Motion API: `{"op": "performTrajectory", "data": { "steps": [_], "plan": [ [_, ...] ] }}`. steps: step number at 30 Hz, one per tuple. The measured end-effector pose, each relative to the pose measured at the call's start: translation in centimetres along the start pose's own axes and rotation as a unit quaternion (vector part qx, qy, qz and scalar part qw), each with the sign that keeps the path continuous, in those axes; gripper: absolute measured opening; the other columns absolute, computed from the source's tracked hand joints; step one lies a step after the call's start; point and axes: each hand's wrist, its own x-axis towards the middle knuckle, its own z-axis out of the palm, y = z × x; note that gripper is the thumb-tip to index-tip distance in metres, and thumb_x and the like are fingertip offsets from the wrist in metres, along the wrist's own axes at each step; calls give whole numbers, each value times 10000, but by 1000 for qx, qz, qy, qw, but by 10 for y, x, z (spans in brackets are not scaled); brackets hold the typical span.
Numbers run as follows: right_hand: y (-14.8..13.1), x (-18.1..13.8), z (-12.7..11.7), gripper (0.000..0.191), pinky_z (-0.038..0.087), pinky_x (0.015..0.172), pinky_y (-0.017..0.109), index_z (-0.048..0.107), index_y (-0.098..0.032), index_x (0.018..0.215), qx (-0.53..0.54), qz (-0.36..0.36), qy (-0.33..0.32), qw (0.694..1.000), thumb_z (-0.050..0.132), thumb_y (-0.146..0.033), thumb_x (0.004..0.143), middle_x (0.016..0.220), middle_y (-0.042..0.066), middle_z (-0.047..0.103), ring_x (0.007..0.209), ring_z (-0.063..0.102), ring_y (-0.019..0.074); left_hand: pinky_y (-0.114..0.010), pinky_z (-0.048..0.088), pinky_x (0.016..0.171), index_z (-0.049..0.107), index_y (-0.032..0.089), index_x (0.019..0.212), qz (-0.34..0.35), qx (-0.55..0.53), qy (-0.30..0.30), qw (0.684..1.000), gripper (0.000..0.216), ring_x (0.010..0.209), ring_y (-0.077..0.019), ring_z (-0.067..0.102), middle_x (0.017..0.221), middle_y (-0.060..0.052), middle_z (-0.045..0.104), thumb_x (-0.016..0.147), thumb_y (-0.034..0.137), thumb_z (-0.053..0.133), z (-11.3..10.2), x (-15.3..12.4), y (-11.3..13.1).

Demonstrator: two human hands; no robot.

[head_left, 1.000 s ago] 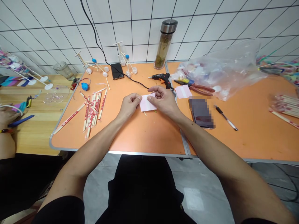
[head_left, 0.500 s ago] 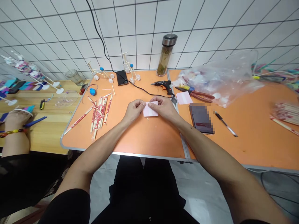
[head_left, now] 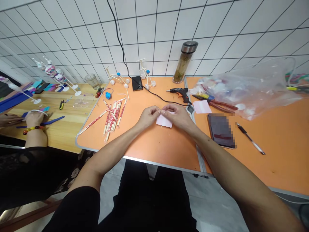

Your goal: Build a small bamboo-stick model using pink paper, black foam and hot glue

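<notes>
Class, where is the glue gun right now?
In the head view, the glue gun lies right of centre on the orange table, between the bottle and the right hand.

White wall tiles (head_left: 96, 32) with dark grout lines, orange tabletop (head_left: 142, 148) edged in metal, grey floor (head_left: 113, 180), pale wooden table (head_left: 65, 135).

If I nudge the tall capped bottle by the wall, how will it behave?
The bottle would probably tip if pushed near its cap, being tall and narrow. The contents showing through its sides suggest it may be fairly heavy. Those sides look smooth and glossy, so likely slippery to grip.
</notes>
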Motion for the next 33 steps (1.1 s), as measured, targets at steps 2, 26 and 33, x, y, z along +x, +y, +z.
{"op": "performTrajectory", "data": {
  "steps": [2, 26, 33],
  "plan": [
    [3, 1, 0, 314, 460, 693, 327, 753, -206, 857, 4, 5, 3, 1000, 803, -516, 841, 849, 40, 762, 764, 633, 199, -285, 374, 660, 652, 192, 779, -2, 1, 5, 1000, 567, 691, -136, 484, 715, 22, 578, 847, 728, 823, 1, 0, -2],
    [22, 3, 2, 262, 537, 728, 351, 761, -228, 894, 52, -25, 154, 986, 810, -485, 876, 845, 31, 768, 777, 664, 207, -284, 328, 633, 654, 208, 770, -44, 18, 25, 999, 264, 624, -127, 440, 630, 40, 531, 833, 442, 756, 1, -3, 11],
    [23, 2, 6, 265, 483, 672, 323, 746, -221, 873, 97, 12, 118, 988, 823, -471, 830, 784, 10, 706, 711, 607, 173, -281, 311, 590, 682, 208, 787, -52, 34, 53, 997, 255, 569, -123, 410, 596, 40, 523, 852, 436, 778, -11, -3, 16]
  ]
}}
